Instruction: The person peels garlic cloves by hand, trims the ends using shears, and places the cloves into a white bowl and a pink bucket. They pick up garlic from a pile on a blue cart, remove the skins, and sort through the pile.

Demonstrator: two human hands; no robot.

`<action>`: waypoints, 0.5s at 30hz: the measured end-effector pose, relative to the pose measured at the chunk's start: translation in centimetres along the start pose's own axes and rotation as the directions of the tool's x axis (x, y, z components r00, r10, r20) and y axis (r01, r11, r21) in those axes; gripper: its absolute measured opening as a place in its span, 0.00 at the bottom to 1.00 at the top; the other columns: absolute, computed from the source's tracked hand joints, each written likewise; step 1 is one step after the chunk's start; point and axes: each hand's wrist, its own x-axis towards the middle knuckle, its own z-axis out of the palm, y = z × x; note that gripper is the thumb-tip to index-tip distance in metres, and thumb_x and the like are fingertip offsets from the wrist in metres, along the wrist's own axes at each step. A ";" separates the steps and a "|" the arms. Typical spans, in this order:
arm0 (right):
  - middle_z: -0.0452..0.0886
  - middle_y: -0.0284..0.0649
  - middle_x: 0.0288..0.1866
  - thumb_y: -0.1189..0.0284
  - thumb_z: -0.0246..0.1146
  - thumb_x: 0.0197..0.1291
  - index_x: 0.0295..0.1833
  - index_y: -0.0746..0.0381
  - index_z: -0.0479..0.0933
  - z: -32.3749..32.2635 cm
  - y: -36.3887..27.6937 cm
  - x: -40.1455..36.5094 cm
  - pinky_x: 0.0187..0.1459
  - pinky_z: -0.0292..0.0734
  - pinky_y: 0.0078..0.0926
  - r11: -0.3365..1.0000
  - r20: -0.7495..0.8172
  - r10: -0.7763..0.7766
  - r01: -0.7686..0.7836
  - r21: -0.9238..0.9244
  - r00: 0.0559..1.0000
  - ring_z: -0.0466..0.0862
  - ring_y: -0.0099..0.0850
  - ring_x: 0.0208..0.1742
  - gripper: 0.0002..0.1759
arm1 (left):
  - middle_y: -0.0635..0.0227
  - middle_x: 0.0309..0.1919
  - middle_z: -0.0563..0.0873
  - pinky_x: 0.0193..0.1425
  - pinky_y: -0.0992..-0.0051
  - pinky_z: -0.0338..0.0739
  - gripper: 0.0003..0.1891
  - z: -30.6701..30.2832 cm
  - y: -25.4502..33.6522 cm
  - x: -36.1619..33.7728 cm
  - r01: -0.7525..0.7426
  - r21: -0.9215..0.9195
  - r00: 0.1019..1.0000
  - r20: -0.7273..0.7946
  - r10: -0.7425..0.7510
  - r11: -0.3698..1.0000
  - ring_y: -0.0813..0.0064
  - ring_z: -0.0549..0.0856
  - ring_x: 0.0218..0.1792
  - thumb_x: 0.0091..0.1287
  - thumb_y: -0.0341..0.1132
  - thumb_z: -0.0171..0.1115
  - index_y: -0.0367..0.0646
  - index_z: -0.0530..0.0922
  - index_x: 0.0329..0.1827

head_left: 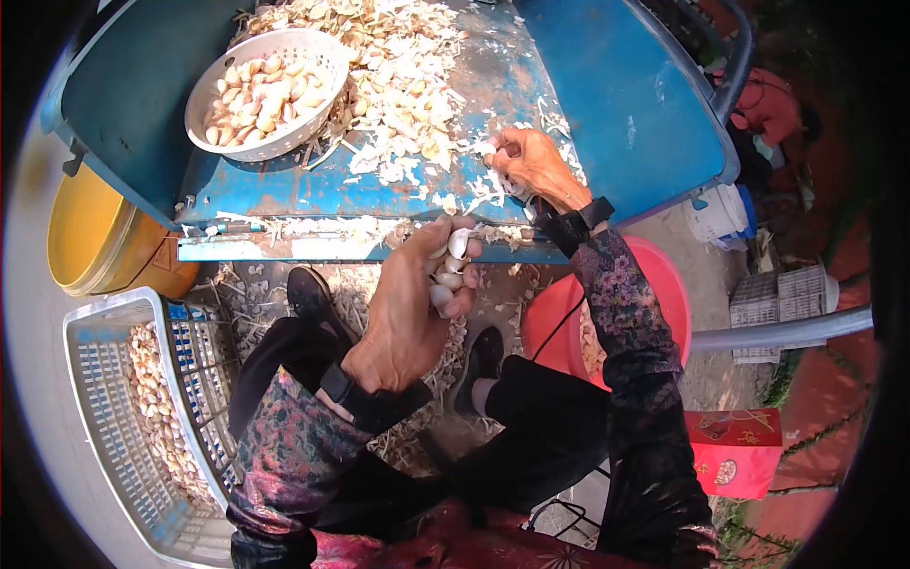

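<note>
My left hand (409, 299) is curled around several garlic cloves (455, 264), just in front of the near edge of the blue surface (275, 192). Some of these cloves look white and bare. Over the right part of that surface, my right hand (540, 169) has its fingers drawn together, with a whitish bit at the tips too small to name. Loose garlic skins (403, 119) lie beside it and spread toward the back. At the back left, a white colander (197, 119) holds many garlic cloves.
A grey plastic crate (152, 302) with cloves stands at the left, beside a yellow bucket (90, 232). Under my right forearm is a pink tub (654, 275) with cloves in it. A red box (735, 446) and a metal pole (787, 329) are at the right. Skins litter the ground.
</note>
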 end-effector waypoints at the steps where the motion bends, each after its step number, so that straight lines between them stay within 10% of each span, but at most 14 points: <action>1: 0.77 0.32 0.26 0.72 0.65 0.58 0.36 0.64 0.78 -0.2 0.5 -0.3 0.29 0.71 0.16 0.963 0.049 0.090 -0.100 0.252 0.995 0.76 0.17 0.28 0.07 | 0.68 0.31 0.78 0.22 0.81 0.64 0.11 -0.1 -0.1 0.0 0.004 0.000 1.000 0.003 -0.004 1.000 0.78 0.74 0.27 0.73 0.38 0.47 0.39 0.72 0.49; 9: 0.78 0.38 0.38 0.75 0.59 0.65 0.43 0.69 0.75 -2.6 -1.3 -5.5 0.41 0.77 0.20 0.395 0.240 -0.032 -0.208 0.895 0.970 0.78 0.24 0.38 0.08 | 0.69 0.30 0.78 0.22 0.82 0.63 0.11 0.0 -0.9 0.5 0.008 0.021 1.000 0.020 -0.008 1.000 0.79 0.74 0.26 0.73 0.38 0.49 0.41 0.72 0.48; 15: 0.78 0.37 0.40 0.72 0.58 0.67 0.45 0.69 0.75 -3.4 -4.1 -8.9 0.42 0.77 0.22 0.327 0.211 -0.052 -0.183 0.927 0.976 0.78 0.24 0.39 0.09 | 0.69 0.30 0.79 0.22 0.81 0.64 0.11 0.6 -1.6 0.7 0.024 0.018 0.999 0.047 -0.025 1.000 0.78 0.75 0.26 0.73 0.38 0.49 0.40 0.72 0.48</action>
